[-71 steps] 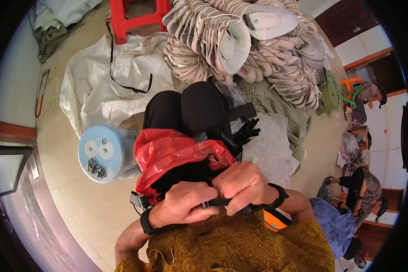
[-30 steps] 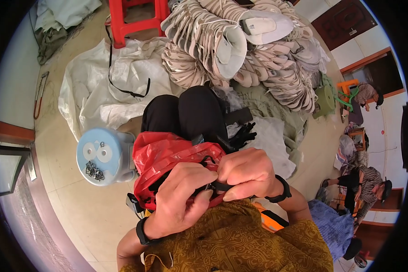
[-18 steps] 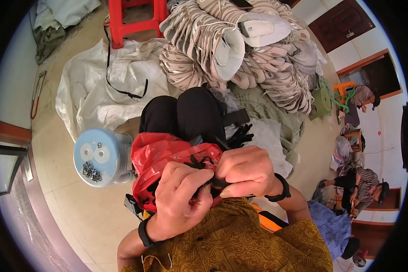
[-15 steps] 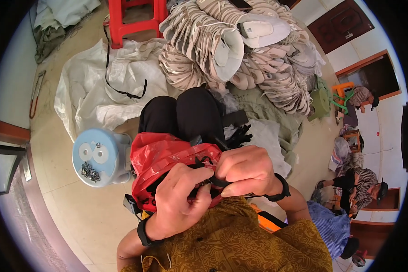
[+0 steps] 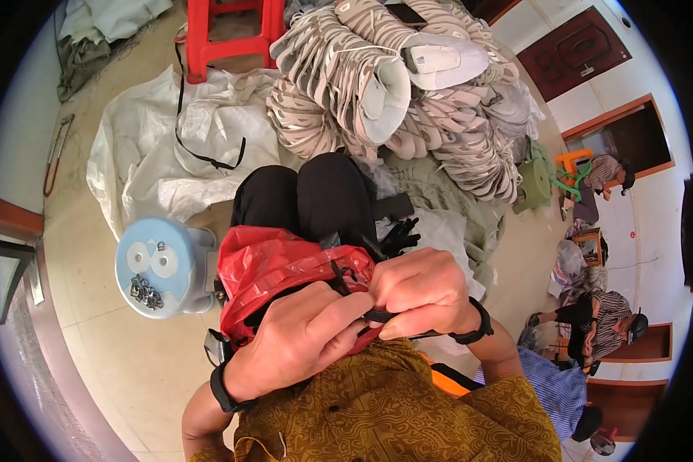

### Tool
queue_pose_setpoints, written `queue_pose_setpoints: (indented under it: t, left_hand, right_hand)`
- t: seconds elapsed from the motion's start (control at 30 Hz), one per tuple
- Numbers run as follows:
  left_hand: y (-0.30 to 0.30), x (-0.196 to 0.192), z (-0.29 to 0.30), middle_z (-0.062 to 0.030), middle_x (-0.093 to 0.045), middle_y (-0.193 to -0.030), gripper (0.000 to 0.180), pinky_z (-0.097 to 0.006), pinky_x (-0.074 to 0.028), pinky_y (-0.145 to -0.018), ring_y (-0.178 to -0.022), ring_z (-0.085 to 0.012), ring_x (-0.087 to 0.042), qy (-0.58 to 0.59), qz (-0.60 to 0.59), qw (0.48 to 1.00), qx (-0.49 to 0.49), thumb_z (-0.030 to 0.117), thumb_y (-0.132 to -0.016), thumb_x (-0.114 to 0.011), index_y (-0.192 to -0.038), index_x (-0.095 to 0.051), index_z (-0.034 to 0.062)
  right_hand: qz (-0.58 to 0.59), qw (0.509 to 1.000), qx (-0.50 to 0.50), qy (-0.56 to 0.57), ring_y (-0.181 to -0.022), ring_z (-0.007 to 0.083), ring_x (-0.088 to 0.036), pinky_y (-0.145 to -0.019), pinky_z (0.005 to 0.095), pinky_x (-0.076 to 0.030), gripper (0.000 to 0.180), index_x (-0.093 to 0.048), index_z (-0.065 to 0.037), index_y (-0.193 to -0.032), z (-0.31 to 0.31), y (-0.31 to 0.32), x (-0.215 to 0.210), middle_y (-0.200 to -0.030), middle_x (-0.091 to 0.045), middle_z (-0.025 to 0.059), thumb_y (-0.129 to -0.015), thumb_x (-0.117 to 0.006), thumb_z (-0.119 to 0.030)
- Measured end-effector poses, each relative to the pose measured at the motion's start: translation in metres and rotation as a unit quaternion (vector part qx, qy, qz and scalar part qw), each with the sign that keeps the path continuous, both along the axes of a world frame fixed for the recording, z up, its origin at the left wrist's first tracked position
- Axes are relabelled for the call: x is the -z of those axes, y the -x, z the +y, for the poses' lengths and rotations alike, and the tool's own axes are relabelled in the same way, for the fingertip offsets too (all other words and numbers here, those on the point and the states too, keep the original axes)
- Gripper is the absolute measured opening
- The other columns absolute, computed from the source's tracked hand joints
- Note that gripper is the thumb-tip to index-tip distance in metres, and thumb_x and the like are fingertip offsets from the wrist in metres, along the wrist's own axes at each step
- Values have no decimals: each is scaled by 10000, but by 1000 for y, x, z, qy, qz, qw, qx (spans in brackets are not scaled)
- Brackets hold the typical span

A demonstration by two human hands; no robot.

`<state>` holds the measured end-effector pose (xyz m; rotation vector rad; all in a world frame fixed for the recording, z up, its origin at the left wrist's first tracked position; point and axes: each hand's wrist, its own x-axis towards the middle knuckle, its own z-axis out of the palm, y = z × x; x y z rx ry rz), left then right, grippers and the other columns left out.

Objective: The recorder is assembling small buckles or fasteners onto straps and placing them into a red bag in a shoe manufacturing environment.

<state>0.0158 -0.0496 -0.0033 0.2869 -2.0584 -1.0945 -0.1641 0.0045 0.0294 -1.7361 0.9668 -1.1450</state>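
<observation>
Head view shows our left hand (image 5: 300, 339) and right hand (image 5: 423, 289) meeting just over the red plastic bag (image 5: 277, 266) on our lap, fingers of both pinched narrowly on a black strap (image 5: 377, 316) that runs between them. We judge it best to keep the strap taut and work with the fingertips close together, so the small black piece does not slip back into the bag. Left of the bag stands a pale blue stool (image 5: 158, 266) with small metal parts on its seat. Beyond the bag lie a white sack (image 5: 169, 146), a heap of grey-and-white shoe uppers (image 5: 377, 85) and a red stool (image 5: 231, 31) on a tiled floor (image 5: 123, 369). Right of the bag, other people sit near dark wooden doors (image 5: 574, 54).
</observation>
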Motion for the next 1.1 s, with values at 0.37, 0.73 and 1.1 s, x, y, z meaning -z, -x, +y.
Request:
queue_pose_setpoints:
  t: [0.37, 0.73, 1.1]
  left_hand:
    - [5, 13, 0, -41, -459, -564, 312, -289, -392, -412, -465, -197, -482, -24, 88, 995, 29, 15, -632, -657, -909, -520, 58]
    - [4, 15, 13, -44, -508, -600, 256, -249, -418, -439, -487, -153, -510, -145, 110, 983, 6, -12, -656, -631, -891, -551, 49]
    - [-3, 3, 19, -116, -559, -795, 331, -247, -433, -590, -664, -167, -548, -133, 6, 990, -38, -82, -661, -522, -985, -520, -17]
  right_hand:
    - [-59, 997, -41, -36, -529, 291, -519, -472, 341, -410, 229, -498, 41, -560, 0, -1, 3, -608, -536, 137, -605, -712, -29]
    - [-83, 995, -52, 11, -518, 295, -516, -463, 347, -414, 237, -499, 42, -556, -3, -4, 9, -608, -531, 141, -589, -720, -36]
    - [5, 999, -16, 43, -539, 271, -516, -479, 332, -407, 217, -486, 26, -556, 0, -4, 4, -638, -536, 128, -604, -696, 2]
